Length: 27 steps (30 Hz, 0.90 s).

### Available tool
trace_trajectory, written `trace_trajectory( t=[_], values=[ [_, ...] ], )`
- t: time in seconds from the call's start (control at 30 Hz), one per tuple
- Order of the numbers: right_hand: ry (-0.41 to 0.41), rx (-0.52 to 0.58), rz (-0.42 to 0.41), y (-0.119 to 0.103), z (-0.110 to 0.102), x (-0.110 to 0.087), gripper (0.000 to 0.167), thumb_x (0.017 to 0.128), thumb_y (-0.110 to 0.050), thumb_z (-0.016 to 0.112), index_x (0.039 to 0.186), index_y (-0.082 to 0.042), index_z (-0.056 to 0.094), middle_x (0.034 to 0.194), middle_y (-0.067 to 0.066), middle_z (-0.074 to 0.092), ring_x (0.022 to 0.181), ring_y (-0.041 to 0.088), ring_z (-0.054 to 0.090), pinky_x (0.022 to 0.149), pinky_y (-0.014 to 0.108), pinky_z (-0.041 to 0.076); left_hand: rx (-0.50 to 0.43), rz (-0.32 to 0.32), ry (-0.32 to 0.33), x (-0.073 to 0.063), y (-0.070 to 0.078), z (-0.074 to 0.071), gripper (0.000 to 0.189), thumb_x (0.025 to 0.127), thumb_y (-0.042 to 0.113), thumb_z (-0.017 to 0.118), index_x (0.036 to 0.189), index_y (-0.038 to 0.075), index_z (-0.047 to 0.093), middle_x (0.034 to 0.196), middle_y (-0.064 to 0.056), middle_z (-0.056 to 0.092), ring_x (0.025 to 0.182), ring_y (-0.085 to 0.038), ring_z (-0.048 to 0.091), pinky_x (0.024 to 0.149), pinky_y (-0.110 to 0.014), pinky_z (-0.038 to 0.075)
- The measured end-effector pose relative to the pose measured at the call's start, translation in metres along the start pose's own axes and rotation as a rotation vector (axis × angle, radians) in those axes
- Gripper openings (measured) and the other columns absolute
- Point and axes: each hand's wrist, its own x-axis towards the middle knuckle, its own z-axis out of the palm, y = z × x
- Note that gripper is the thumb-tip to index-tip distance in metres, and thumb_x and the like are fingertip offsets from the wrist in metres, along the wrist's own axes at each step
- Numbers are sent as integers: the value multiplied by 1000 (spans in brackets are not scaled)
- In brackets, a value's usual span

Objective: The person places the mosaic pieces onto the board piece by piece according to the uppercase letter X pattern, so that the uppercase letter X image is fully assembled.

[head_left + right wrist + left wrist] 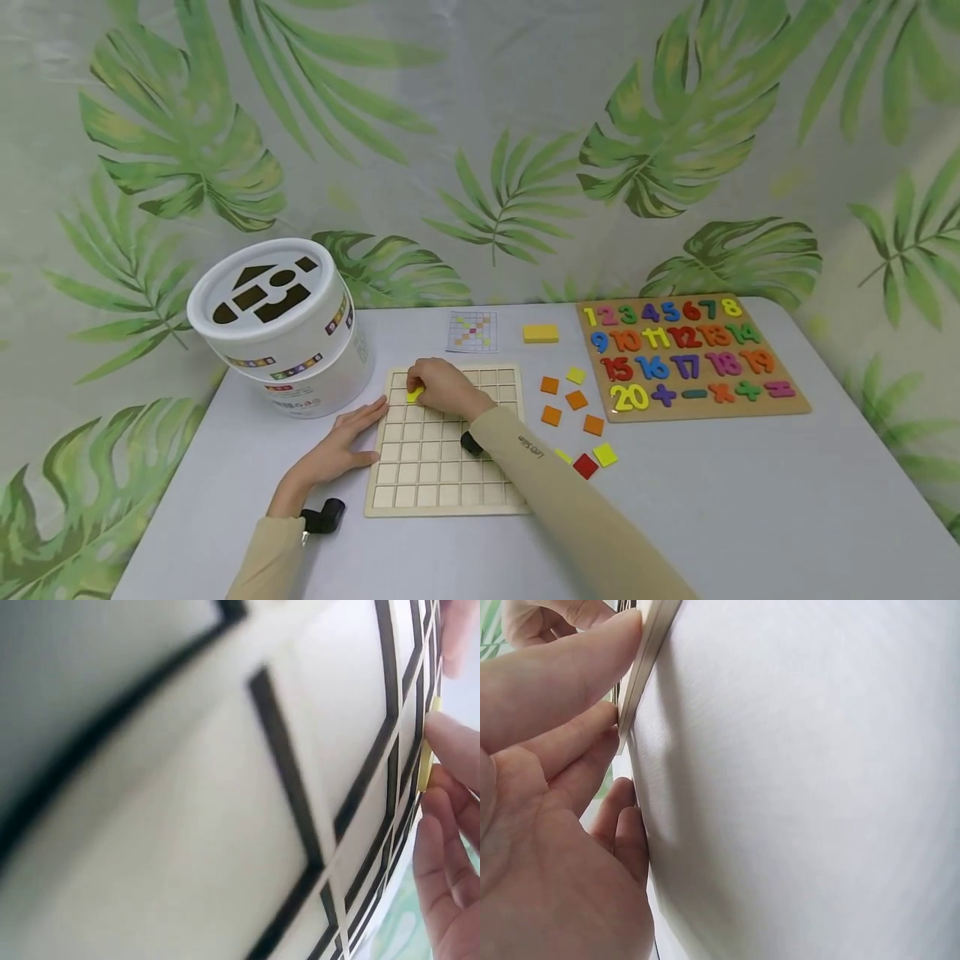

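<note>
A pale wooden grid board [420, 511] lies flat on the table. Over its upper left cells my right hand [450, 390] pinches a yellow square tile [414, 395] between thumb and fingers; in the right wrist view the tile [426, 761] stands tilted against the grid. My left hand [341, 450] touches the board's left edge with fingers spread and mostly straight, and the left wrist view has its fingertips [630, 637] against the wooden rim. Right of the board lie loose orange tiles [551, 415], yellow tiles [605, 454] and a red tile [586, 466]. The right forearm covers the board's lower right corner.
A white lidded bucket [300, 367] with shaped holes stands at the left, close to my left hand. Behind the board lie a small pattern card [457, 342] and a yellow block [541, 334]. A number puzzle board [705, 408] occupies the back right.
</note>
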Motion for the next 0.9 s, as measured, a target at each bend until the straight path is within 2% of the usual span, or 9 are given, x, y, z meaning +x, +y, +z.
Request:
trace_trajectory(
  t=[0.1,0.2,0.3,0.4,0.53,0.63,0.7,0.77,0.9],
  values=[
    [4,21,-10,2,-1,-2,11,83,1,69,90,-8,68,88,0,61,79,11,54,74,22,45,1,-2,-1,0,0,0,70,82,2,68,144,-4,36,155,-17,22,136,-41,15,106,-60,12],
    [12,95,-6,7,-10,-12,13,85,2,65,95,-5,69,92,1,63,84,13,57,76,22,47,9,-2,1,0,0,0,70,82,2,68,144,-5,35,155,-18,23,136,-41,15,106,-61,12],
    [50,180,14,20,-26,-32,15,86,3,63,99,-1,68,95,4,65,88,15,59,78,23,49,12,-2,8,0,0,1,71,81,0,68,143,-6,36,154,-18,23,136,-42,16,106,-62,13],
    [106,219,48,42,-47,-62,15,84,3,65,99,2,68,95,8,66,88,18,60,77,26,50,2,-2,11,0,0,1,70,80,0,68,143,-6,37,154,-18,23,136,-42,15,106,-62,12],
    [167,152,161,77,-69,-103,13,83,1,65,97,1,68,92,8,64,85,21,57,76,32,50,1,0,10,0,1,2,70,80,-1,67,143,-6,36,154,-18,23,136,-42,15,107,-61,11],
    [168,88,259,100,-75,-126,12,83,-1,67,95,-2,68,89,4,61,82,21,55,75,35,49,10,-1,11,-1,0,2,70,81,-1,67,143,-7,36,154,-18,23,136,-42,15,107,-61,11],
    [156,75,291,110,-76,-136,12,82,-2,68,94,-4,67,89,2,60,81,20,54,75,34,48,10,-3,11,-1,0,2,70,81,-2,67,143,-7,36,155,-18,22,136,-42,15,107,-61,11],
    [142,63,289,115,-76,-142,12,81,-2,70,92,-5,66,88,2,60,80,20,53,74,34,47,7,-5,13,-1,0,2,70,81,-2,67,143,-7,36,155,-18,22,136,-42,15,107,-61,11],
    [122,42,272,115,-77,-144,11,81,-1,70,90,-5,64,86,1,59,77,19,51,71,33,48,-3,-6,12,1,0,3,70,81,-2,67,143,-6,36,155,-17,22,137,-42,14,107,-61,10]
  ],
)
